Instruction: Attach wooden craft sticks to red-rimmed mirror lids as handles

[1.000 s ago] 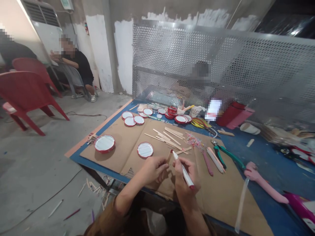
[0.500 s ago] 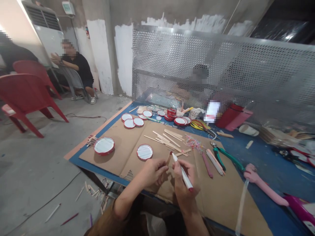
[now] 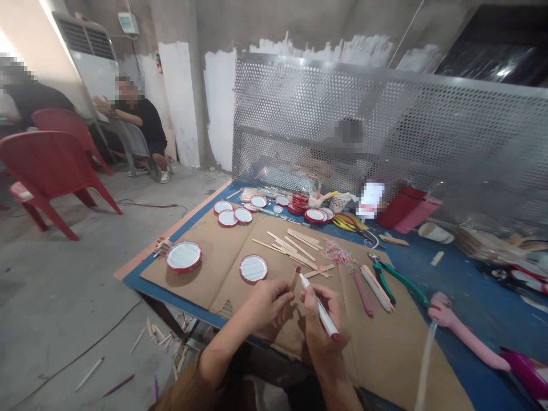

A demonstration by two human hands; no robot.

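Note:
Between the fingertips of my left hand (image 3: 273, 301) a wooden craft stick (image 3: 295, 279) stands upright, its top end coloured dark red. My right hand (image 3: 324, 311) is closed around a white marker (image 3: 323, 313) with a red end; its tip is close beside the stick's coloured end, and I cannot tell if they touch. Beyond my hands lie several plain craft sticks (image 3: 295, 244) and a heap of small coloured bands (image 3: 338, 253). A round red-rimmed lid (image 3: 253, 268) rests on the cardboard (image 3: 226, 257), and another red-rimmed disc (image 3: 184, 257) is farther left.
Green-handled pliers (image 3: 384, 279) and a pink glue gun (image 3: 466, 337) lie to the right. More red-rimmed lids (image 3: 231, 214) and a lit phone (image 3: 371, 200) are at the back, before a perforated metal panel (image 3: 291, 103). Red chairs (image 3: 60, 165) and seated people are at left.
The view has tilted slightly, so everything sits a little lower in the picture. My hands keep hold of the stick and marker, with the marker tip a little lower beside the stick's end.

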